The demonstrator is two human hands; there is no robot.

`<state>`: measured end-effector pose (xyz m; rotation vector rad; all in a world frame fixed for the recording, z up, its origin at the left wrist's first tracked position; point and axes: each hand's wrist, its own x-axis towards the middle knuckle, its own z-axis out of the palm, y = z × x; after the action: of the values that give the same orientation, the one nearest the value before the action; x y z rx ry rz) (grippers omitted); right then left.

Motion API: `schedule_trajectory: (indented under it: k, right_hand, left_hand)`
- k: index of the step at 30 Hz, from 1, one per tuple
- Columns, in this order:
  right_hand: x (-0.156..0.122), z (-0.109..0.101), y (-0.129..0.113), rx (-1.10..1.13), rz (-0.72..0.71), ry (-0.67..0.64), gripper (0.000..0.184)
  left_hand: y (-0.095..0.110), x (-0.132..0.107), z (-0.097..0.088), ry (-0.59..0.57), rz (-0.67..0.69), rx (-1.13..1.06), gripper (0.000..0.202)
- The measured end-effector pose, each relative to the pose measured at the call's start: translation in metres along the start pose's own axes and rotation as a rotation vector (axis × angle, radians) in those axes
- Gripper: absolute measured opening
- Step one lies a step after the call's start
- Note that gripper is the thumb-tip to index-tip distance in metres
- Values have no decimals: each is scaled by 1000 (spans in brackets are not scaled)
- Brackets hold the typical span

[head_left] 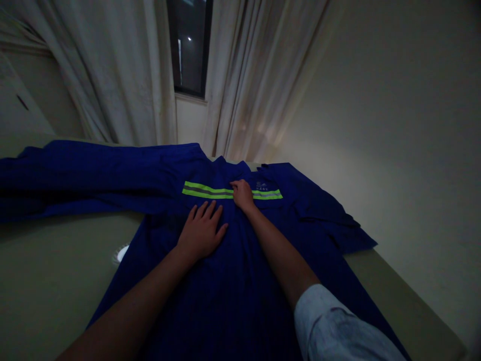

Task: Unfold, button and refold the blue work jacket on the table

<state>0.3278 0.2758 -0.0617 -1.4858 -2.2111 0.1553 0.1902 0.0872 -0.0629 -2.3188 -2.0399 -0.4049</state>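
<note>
A dark blue work jacket point(225, 291) with a yellow-green and grey reflective stripe point(206, 191) across its chest lies spread out, front side up. My left hand point(202, 229) rests flat on the chest just below the stripe, fingers spread and holding nothing. Higher up, my right hand point(242, 194) is closed at the middle of the front, over the stripe. Its fingers are curled against the cloth near the front opening, and their tips are partly hidden. Small pale lettering point(262, 188) shows to the right of that hand.
The jacket lies on a greenish flat surface point(67, 281), with one sleeve point(93, 173) stretched to the left. A small round white object point(122, 253) sits partly under the jacket's left edge. Curtains point(124, 75) and a dark window point(190, 47) are behind; a wall point(406, 125) bounds the right.
</note>
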Motion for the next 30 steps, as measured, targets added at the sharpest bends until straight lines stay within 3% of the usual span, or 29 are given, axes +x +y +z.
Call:
schedule_trajectory:
  k: [17, 22, 25, 30]
  right_hand:
    - [2, -2, 0, -134, -21, -85, 43]
    - [1, -5, -7, -136, -35, -76, 34]
    - [20, -13, -4, -103, -34, -47, 30]
    - [71, -32, 22, 121, 174, 93, 67]
  left_hand:
    - [0, -1, -3, -1, 18, -28, 65]
    - [-1, 0, 1, 22, 6, -62, 64]
    - [-1, 0, 3, 36, -6, -72, 64]
    - [0, 1, 0, 49, -8, -94, 62]
